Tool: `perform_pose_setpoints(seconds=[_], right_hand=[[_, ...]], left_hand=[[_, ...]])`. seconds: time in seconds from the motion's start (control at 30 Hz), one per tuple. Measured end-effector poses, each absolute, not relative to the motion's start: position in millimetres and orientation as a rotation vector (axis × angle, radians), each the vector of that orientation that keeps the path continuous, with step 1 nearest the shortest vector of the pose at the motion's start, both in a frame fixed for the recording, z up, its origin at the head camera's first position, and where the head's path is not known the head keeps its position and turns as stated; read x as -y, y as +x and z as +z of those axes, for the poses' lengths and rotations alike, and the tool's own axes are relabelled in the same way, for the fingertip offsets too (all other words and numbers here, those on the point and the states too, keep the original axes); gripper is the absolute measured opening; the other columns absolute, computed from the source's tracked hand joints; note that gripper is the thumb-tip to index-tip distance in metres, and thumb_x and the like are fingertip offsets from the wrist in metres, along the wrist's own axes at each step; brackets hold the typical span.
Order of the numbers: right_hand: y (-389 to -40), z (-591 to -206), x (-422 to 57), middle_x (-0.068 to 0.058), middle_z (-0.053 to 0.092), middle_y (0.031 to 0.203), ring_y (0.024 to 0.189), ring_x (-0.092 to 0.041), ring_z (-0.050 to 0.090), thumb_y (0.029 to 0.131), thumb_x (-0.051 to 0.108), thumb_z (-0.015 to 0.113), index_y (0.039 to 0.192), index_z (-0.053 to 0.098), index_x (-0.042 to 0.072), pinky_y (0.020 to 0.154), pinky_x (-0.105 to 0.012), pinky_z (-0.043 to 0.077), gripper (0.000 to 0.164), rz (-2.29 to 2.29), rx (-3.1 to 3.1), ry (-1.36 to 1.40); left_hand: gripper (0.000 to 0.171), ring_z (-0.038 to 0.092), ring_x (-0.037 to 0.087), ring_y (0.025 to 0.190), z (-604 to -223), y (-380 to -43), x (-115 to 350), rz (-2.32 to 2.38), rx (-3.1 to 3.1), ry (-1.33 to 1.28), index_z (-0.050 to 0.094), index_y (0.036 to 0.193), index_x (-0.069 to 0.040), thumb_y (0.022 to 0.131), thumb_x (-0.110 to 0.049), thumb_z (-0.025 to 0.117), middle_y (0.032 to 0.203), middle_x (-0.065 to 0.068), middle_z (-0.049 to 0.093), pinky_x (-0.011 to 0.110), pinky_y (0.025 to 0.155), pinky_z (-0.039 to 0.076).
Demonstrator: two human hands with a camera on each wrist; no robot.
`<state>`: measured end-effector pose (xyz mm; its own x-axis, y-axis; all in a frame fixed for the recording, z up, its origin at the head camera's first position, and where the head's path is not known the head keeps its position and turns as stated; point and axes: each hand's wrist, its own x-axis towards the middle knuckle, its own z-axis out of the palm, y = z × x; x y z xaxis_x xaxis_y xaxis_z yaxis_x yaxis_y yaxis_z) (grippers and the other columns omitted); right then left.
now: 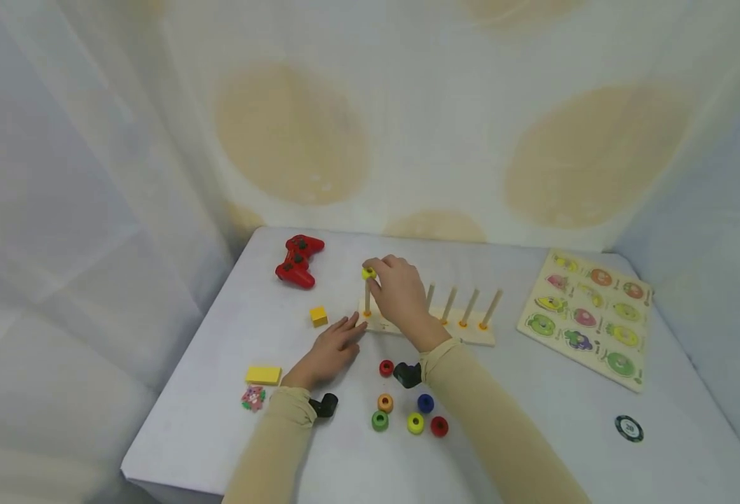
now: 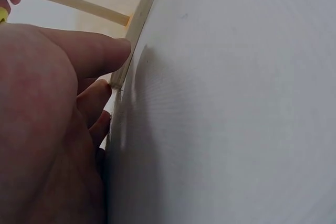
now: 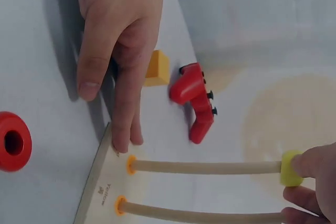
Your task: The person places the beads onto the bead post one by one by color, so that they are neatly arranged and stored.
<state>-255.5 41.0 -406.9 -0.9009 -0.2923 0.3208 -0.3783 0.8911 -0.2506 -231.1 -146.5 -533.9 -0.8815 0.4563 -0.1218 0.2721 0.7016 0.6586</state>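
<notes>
My right hand [image 1: 401,290] pinches a yellow ring [image 3: 290,169] between thumb and fingers, at the very top of the leftmost peg [image 3: 210,167]. In the right wrist view the peg's tip meets the ring; how far it sits inside is hidden. That peg rises from a long wooden base [image 1: 477,337] with a row of several upright pegs, some partly covered by my right hand. My left hand [image 1: 330,350] lies low on the table, its extended fingers touching the left end of the base. Nearest to the hands, a red ring [image 1: 386,368] lies in front of the base.
Before the base lie orange [image 1: 385,402], green [image 1: 379,421], blue [image 1: 426,403], yellow [image 1: 416,423] and red [image 1: 440,426] rings. At left are a red game controller [image 1: 300,261], yellow cube [image 1: 318,316] and yellow block [image 1: 263,375]. A fruit puzzle board [image 1: 587,315] and round chip [image 1: 629,428] lie right.
</notes>
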Motion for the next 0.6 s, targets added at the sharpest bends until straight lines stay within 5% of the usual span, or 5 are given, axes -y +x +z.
perform_pose_setpoints(seconds=[0.4, 0.6], right_hand=[[-261.6, -405.0, -57.1, -0.008, 0.066, 0.129, 0.117, -0.03, 0.063, 0.102, 0.021, 0.062, 0.135, 0.065, 0.023, 0.104, -0.051, 0.05, 0.033, 0.433, 2.845, 0.508], [-251.6, -406.3, -77.0, -0.011, 0.067, 0.13, 0.112, -0.033, 0.064, 0.102, 0.016, 0.061, 0.133, 0.067, 0.018, 0.097, -0.051, 0.052, 0.032, 0.629, 2.767, 0.483]], left_hand=[[0.053, 0.014, 0.03, 0.16, -530.5, -242.7, 140.2, 0.849, -2.659, 0.608, 0.04, 0.158, -0.026, 0.106, -0.027, 0.051, 0.172, -0.002, 0.017, 0.057, 0.129, 0.016], [0.052, 0.011, 0.028, 0.161, -535.2, -237.9, 144.0, 0.83, -2.65, 0.571, 0.039, 0.158, -0.031, 0.107, -0.03, 0.05, 0.173, -0.004, 0.013, 0.057, 0.129, 0.014]])
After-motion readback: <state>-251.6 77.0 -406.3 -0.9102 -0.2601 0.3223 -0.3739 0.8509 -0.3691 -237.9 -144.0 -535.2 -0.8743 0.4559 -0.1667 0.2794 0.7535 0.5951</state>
